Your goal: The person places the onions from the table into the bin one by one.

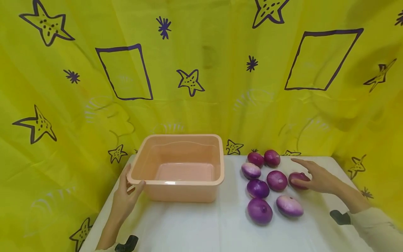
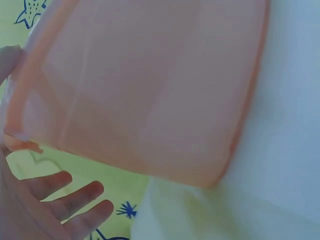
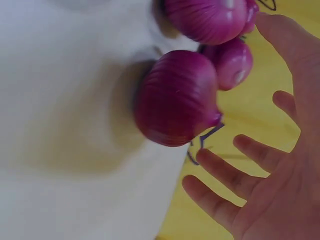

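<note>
In the head view my left hand point(image 1: 124, 199) is at the near left corner of a peach plastic basin point(image 1: 181, 193), gripping its rim between thumb and forefinger. The left wrist view shows the basin's side wall point(image 2: 150, 95), with the other fingers point(image 2: 82, 197) spread below the rim. My right hand point(image 1: 322, 180) hovers with fingers apart over the rightmost red onion point(image 1: 298, 180). Seen from the right wrist, that onion point(image 3: 175, 100) sits on the table beside the spread fingers point(image 3: 212, 202), its neck pointing towards them. Nothing is held in the right hand.
Several more red onions point(image 1: 277, 181) lie in a loose group right of the basin, some with pale sides point(image 1: 289, 205). A white-covered table point(image 1: 185, 227) carries everything. Yellow cloth point(image 1: 217, 112) with drawn stars hangs behind and at both sides.
</note>
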The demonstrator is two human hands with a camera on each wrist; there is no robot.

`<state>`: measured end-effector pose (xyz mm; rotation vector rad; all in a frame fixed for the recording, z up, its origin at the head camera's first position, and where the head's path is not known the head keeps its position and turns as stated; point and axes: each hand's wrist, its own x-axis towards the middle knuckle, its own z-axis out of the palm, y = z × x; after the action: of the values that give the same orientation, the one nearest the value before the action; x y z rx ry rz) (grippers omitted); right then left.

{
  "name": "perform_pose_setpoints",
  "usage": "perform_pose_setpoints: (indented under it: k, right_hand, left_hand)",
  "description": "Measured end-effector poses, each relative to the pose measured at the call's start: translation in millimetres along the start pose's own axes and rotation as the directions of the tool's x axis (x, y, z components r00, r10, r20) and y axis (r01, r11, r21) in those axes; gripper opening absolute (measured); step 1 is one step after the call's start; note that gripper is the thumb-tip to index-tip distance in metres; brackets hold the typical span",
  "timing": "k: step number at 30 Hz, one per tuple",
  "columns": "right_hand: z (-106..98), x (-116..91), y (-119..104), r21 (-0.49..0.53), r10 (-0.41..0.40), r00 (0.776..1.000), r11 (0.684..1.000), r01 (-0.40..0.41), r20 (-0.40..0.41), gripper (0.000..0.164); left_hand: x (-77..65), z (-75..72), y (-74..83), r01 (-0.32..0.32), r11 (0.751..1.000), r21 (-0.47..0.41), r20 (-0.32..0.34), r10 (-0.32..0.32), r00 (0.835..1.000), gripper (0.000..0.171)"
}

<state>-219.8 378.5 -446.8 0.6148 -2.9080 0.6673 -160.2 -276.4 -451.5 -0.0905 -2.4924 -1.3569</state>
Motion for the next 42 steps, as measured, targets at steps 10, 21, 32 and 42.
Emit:
perform_pose_setpoints:
  k: [10, 21, 32, 42]
  right_hand:
    - [13.3, -8.9, 21.5, 0.051, 0.145, 0.983, 0.987, -0.151, 0.115, 0.076]
    - [25.6, -14.5, 37.6, 0.061, 0.236, 0.964, 0.968, -0.244, 0.121, 0.058]
    - [22.1, -10.3, 40.3, 0.088, 0.248, 0.958, 0.961, -0.262, 0.141, 0.06]
    - [7.8, -5.0, 28.9, 0.148, 0.126, 0.973, 0.977, -0.156, 0.194, 0.054]
  left_hand:
    - [0.8, 13.9, -10.3, -0.023, 0.98, -0.199, -0.037, 0.016, 0.999, 0.074]
    - [2.8, 24.5, -10.0, 0.064, 0.926, -0.372, -0.024, -0.078, 0.997, 0.073]
    - [8.2, 30.6, -16.3, 0.037, 0.932, -0.361, -0.06, -0.063, 0.996, 0.073]
    - [6.6, 31.3, -18.7, 0.041, 0.953, -0.3, -0.091, -0.072, 0.993, 0.072]
